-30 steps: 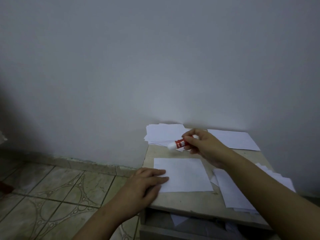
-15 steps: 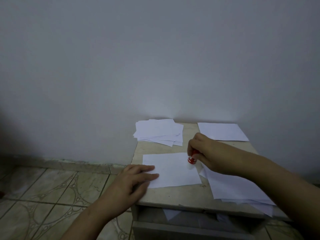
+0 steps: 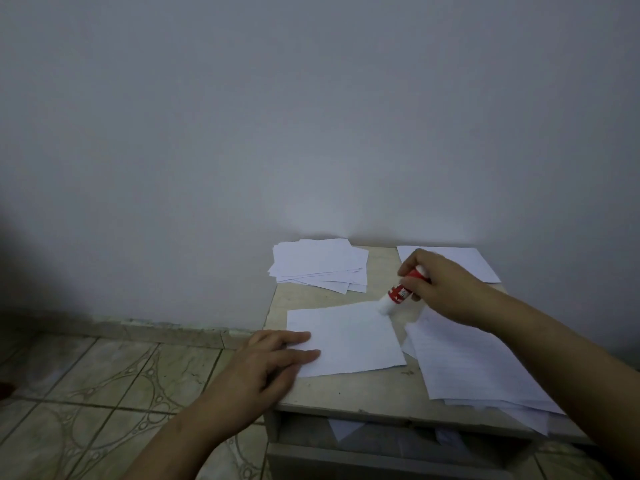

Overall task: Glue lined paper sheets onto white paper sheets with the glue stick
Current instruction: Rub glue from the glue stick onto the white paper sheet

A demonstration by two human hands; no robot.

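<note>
— Fingers [image 3: 414, 271] of the right hand [image 3: 440, 289]: what are they doing?
— Curled round a red-and-white glue stick [image 3: 398, 292], held tilted, its white tip touching the far right corner of a single white paper sheet [image 3: 349, 337] lying mid-desk.

— And the left hand [image 3: 266, 368]?
— It rests at the desk's left edge, fingers straight and close together, pressing flat on that sheet's near left corner.

— Where are the other papers?
— A loose stack of lined paper sheets [image 3: 478, 368] lies along the right side of the pale, worn desk [image 3: 339, 393], overhanging its front edge and partly under the right forearm. A fanned pile of white sheets [image 3: 322, 268] sits at the far left corner against the grey wall [image 3: 311, 116]; another white sheet [image 3: 474, 265] lies at the far right corner, behind the right hand.

— Below?
— Patterned floor tiles [image 3: 104, 393].
</note>
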